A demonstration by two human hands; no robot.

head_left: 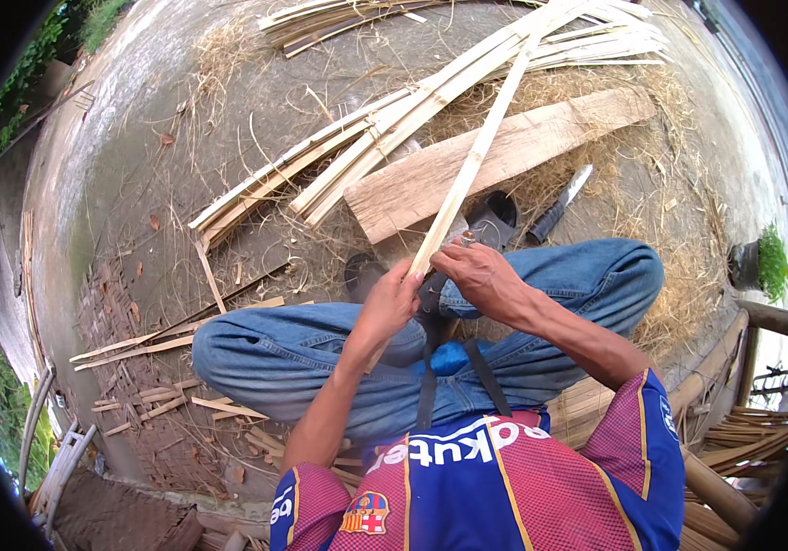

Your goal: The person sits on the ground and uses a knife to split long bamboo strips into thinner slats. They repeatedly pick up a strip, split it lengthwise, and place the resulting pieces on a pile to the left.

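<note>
A long pale bamboo strip runs from my lap up and away to the right, over a wooden board. My left hand is closed round its near end. Close beside it, my right hand is curled with its fingertips against the strip's right edge; what sits inside those fingers is hidden. Something small and shiny, perhaps a ring, shows at that hand's knuckles. A knife with a dark handle and a bright blade lies on the ground beyond my right knee.
The thick wooden board lies ahead of my legs. Bundles of bamboo strips stretch across the ground beyond. Curly shavings cover the right side. Short offcuts lie left, and a potted plant stands far right.
</note>
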